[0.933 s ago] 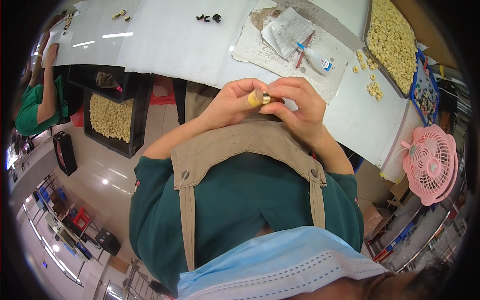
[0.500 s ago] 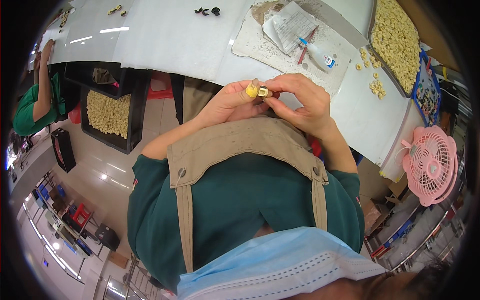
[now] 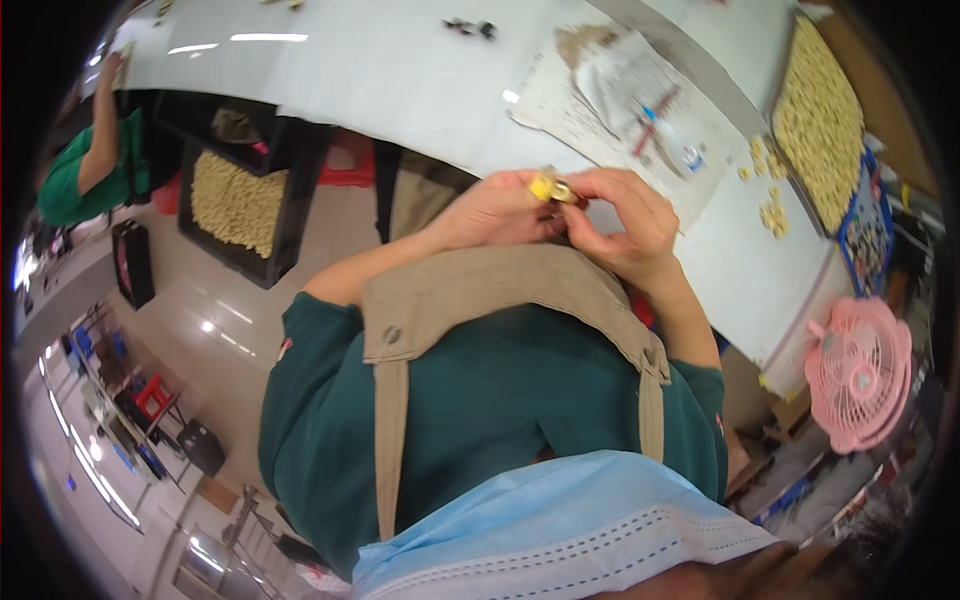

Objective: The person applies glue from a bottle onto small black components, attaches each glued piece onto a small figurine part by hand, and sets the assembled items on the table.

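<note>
The small yellow part (image 3: 541, 186) sits pinched between the fingertips of both hands, held up in front of the chest just at the near edge of the white tabletop (image 3: 400, 80). The left hand (image 3: 495, 210) has its grip pressed together on the yellow piece from below and behind, while the right hand (image 3: 625, 225) curls over from the other side, its fingertips closed on a small metallic bit (image 3: 562, 190) that touches the yellow part (too small to tell its exact shape). Both forearms rise from a dark green top under a tan apron (image 3: 500, 300), and a pale blue face mask (image 3: 560, 530) fills the lower edge.

On the tabletop beyond the hands lies a sheet of paper (image 3: 620, 100) with a small bottle (image 3: 685, 155) and a pen-like tool on it. Further right, a tray (image 3: 820, 120) is heaped with pale yellow pieces, and a few loose ones (image 3: 770, 210) lie beside it. A pink fan (image 3: 860, 375) stands low at the right. Under the tabletop on the left, a black bin (image 3: 235, 205) holds more pale pieces. Another person in green (image 3: 85, 170) works at the far left.
</note>
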`<move>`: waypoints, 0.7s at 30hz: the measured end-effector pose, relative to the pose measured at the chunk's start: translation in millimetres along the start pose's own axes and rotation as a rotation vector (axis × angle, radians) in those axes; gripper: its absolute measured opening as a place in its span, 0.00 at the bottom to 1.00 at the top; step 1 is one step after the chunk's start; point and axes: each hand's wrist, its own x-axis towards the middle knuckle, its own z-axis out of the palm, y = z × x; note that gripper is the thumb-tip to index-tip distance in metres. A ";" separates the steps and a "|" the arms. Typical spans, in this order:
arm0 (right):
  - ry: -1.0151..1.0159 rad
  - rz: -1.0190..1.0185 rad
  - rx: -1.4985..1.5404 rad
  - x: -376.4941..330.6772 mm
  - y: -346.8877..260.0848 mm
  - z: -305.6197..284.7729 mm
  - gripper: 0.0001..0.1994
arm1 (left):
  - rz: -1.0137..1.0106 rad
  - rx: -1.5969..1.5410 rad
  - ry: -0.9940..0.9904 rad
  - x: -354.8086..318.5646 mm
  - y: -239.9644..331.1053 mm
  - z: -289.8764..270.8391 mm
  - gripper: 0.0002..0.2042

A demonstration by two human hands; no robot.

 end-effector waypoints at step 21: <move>0.038 0.145 0.005 -6.1 1.6 -24.9 0.10 | 0.957 2.146 0.548 19.4 171.7 -52.0 0.11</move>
